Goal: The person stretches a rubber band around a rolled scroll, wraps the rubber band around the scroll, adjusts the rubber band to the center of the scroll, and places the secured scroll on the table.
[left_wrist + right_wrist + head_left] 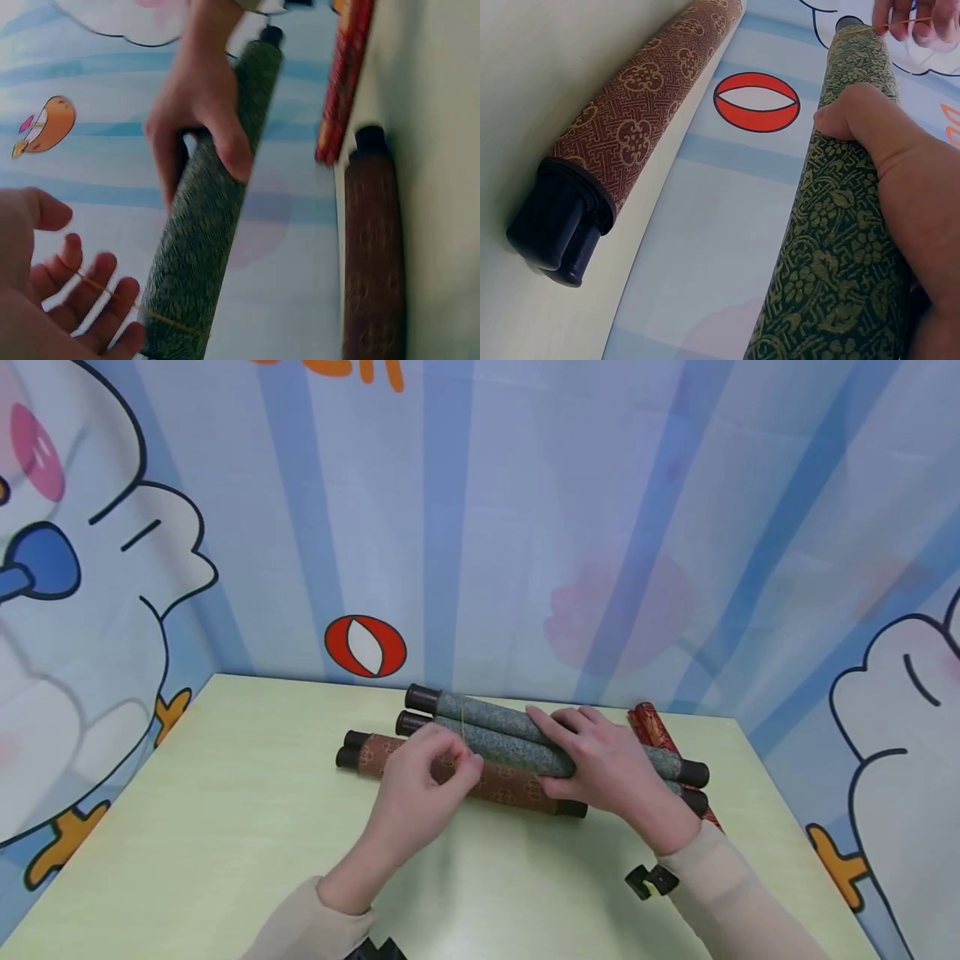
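A green patterned scroll (495, 727) with black rod ends is held above the table, tilted in both wrist views. My right hand (600, 760) grips it right of its middle, thumb on the near side and fingers over the far side. Around the scroll's left end runs a thin yellowish elastic band (169, 321). My left hand (423, 785) holds that band with curled fingers (82, 289), drawing it out taut from the scroll. Beneath, a brown scroll (517, 789) with a floral pattern and black ends lies on the table, partly covered by both hands.
A red scroll (660, 727) lies at the back right of the pale yellow table (225, 793), partly behind the green scroll and right arm. Behind the table hangs a blue and white striped cartoon backdrop (495, 527).
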Tool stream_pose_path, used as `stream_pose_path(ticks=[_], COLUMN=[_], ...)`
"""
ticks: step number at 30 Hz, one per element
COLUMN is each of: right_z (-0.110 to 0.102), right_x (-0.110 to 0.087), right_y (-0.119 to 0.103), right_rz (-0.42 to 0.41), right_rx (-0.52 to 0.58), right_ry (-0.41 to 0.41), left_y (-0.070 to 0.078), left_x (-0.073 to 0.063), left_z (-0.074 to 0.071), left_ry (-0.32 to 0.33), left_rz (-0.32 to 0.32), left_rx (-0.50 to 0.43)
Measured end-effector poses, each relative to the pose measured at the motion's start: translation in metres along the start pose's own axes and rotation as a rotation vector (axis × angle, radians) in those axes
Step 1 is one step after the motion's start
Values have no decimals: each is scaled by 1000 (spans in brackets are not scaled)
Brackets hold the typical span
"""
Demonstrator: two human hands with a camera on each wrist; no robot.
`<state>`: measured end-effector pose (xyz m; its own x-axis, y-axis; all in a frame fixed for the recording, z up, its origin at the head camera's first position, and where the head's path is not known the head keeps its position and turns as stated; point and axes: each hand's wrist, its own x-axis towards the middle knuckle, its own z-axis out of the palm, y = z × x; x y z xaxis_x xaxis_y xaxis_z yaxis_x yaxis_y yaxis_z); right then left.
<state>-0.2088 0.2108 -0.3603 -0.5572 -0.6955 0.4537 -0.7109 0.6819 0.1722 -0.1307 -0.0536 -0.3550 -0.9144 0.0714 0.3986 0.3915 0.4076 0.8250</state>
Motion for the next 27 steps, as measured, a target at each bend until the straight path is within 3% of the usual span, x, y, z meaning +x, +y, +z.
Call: stream_pose_path(ticks=[4,8,11,15,27], right_z=[0,-1,-1,-2,-8], right_x=[2,4,6,6,8], right_y=[0,0,0,2,9], right_rz=[13,34,44,52,51], right_rx=[17,29,39,40,52], right_ry=[10,15,20,46,146], left_y=[-4,-9,-12,-15,-21], left_x=[-3,-4,-6,-9,-14], left_z=[2,4,6,7,11], left_ry=[-3,-78,-127,-146,-80], left_rz=[110,131,115,80,-61], left_rx=[-61,-206,-257,-250,-236])
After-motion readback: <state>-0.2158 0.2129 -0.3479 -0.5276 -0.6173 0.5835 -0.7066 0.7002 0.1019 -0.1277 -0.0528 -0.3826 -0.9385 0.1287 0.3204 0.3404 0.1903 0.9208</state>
